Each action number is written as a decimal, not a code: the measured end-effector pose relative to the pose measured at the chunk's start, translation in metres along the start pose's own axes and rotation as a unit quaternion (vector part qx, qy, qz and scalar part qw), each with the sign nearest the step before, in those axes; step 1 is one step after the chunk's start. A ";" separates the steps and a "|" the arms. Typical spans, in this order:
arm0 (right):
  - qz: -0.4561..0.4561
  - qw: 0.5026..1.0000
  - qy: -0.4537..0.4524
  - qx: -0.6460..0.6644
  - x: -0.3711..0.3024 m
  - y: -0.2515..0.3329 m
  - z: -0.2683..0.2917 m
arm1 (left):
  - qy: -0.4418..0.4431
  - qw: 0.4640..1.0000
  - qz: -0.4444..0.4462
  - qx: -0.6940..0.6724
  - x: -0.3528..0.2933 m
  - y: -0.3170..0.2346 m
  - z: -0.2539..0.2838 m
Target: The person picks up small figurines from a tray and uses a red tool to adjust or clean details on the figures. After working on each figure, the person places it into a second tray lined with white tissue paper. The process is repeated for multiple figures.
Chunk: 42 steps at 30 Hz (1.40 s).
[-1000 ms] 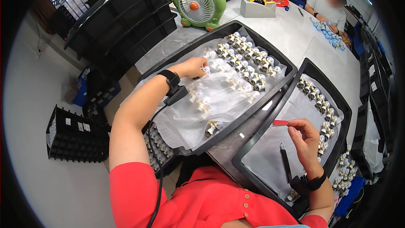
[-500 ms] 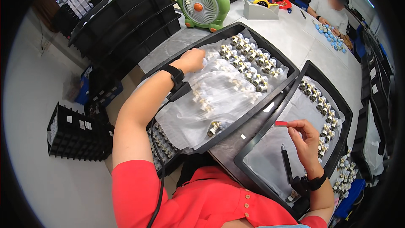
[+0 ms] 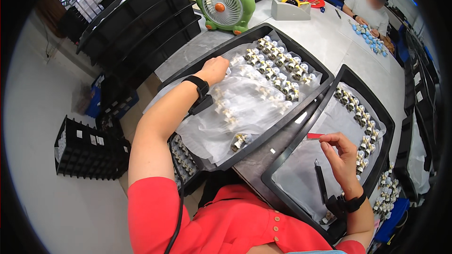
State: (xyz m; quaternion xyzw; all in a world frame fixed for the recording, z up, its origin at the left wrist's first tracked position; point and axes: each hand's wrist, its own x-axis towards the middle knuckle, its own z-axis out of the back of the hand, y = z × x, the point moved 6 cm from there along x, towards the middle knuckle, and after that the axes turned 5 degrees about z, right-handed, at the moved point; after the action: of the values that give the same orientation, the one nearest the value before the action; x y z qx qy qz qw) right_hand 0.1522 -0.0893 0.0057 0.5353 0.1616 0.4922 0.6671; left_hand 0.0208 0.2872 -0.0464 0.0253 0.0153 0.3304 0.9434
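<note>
Over the upper left part of the left tray [image 3: 297,45], the left hand [image 3: 215,69] is lowered with its fingers bent; the fingertips are hidden, so whether they grip anything cannot be determined. Small figurines [image 3: 278,82] stand in rows just right of this hand, and others show dimly beneath a translucent white sheet [image 3: 200,136] below it. One lone figurine [image 3: 241,141] sits in a gap by the near edge, between the two hands.

The right hand [image 3: 343,156], well apart from the left, pinches a slim red piece [image 3: 313,136] at its right end between thumb and forefinger, above the right tray [image 3: 386,124]. A row of figurines [image 3: 365,120] lines that tray's far right side, beyond the hand. Below the palm is a slim black tool [image 3: 321,181]; whether it joins the wrist device [image 3: 335,205] is unclear.

Beyond the left tray stand a green fan [image 3: 226,7] and a grey tape dispenser [image 3: 290,11]. At the table's far end, another person [image 3: 367,11] handles blue items [image 3: 369,40].
</note>
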 end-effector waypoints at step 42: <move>-0.081 0.985 0.028 -0.149 0.014 -0.071 0.025 | 0.267 0.714 -0.368 -0.532 -0.169 -0.265 0.096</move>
State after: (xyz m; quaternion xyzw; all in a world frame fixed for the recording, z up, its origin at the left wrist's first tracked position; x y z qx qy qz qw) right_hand 0.2113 -0.0879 -0.0426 0.4006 0.1480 0.4702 0.7723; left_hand 0.0577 -0.0287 0.0362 -0.5781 0.0966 -0.0963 0.8045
